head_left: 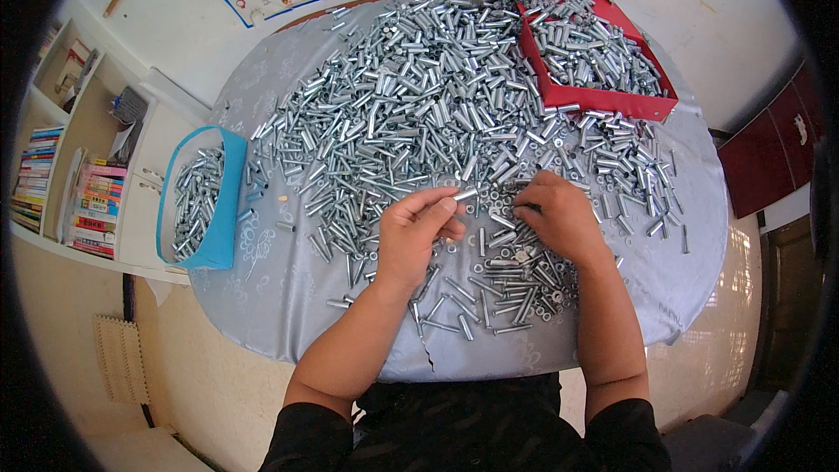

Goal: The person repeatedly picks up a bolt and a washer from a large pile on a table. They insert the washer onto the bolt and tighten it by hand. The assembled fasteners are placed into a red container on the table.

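The left hand [418, 232] pinches one small metal tube [466, 195] in its fingers, just in front of the big pile of tubes [411, 96] on the counter [280, 297]. The right hand [559, 217] rests beside it, fingers curled down on loose bolts and washers [516, 284]. A blue bin [229, 201] sits left of the pile and a red tray [612, 103] sits to its right.

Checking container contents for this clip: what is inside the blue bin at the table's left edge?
The blue bin holds a heap of small silver metal tubes, like those spread over the table. Its bottom is hidden under the pile.
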Tool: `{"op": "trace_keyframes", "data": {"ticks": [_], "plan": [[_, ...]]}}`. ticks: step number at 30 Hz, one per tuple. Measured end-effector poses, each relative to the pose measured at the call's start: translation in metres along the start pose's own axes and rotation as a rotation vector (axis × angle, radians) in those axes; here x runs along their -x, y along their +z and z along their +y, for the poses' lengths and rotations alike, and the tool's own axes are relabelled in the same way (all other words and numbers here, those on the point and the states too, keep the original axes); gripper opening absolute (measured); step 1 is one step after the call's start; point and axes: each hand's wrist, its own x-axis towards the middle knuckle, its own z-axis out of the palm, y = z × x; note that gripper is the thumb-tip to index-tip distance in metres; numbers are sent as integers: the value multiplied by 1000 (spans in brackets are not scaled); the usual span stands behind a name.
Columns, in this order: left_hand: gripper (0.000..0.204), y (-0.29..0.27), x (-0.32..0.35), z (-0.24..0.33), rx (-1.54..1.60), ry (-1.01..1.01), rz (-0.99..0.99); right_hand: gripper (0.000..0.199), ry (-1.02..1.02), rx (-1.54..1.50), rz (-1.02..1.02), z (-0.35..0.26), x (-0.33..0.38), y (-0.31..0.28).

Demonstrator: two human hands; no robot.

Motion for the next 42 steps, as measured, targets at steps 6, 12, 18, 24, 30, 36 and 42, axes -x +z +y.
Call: {"op": "trace_keyframes", "data": {"ticks": [6,12,18,24,30,36,42], "plan": [[23,0,1,0,-53,-12,-1,9,182,-309,39,-7,0,-3],[24,3,4,2,-83,-1,-61,8,298,-911,116,-18,-1,5],[25,3,3,1,-92,-6,-78,9,252,-974,109,-23,-1,11],[24,4,4,3,-130,-5,-106,12,193,-954,112,-23,0,14],[23,5,4,2,-130,-3,-128,19,258,-949,28,-26,2,9],[23,3,4,6,-75,-22,-98,17,275,-845,74,-23,1,3],[23,-1,1,4,-16,-7,-7,11,74,-165,254,-1,1,-6]]}}
